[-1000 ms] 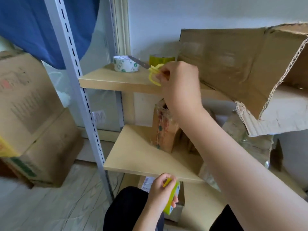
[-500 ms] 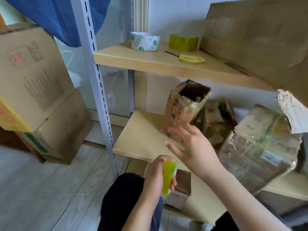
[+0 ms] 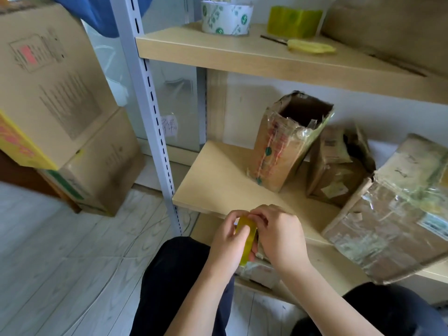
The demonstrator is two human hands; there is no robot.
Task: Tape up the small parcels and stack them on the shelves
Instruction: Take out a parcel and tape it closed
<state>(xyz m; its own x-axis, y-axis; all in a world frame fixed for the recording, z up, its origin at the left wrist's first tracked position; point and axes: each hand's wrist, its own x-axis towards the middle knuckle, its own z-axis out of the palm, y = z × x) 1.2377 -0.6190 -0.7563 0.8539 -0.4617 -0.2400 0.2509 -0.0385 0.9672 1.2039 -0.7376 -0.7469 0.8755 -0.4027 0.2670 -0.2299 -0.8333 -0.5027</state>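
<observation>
A glossy yellow tape roll [image 3: 246,241] stands on edge between both hands, low before the pale wooden middle shelf [image 3: 218,183]. The left hand [image 3: 229,241] grips its rim; the right hand [image 3: 278,236] pinches its top. Behind, a crumpled, tape-wrapped cardboard parcel [image 3: 283,146] stands open-topped.

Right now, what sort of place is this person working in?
Probably a home storeroom or small packing corner: worn cardboard parcels sit on a wooden shelf, tape rolls and scissors lie on the upper shelf, and large cartons are stacked on the floor.
</observation>
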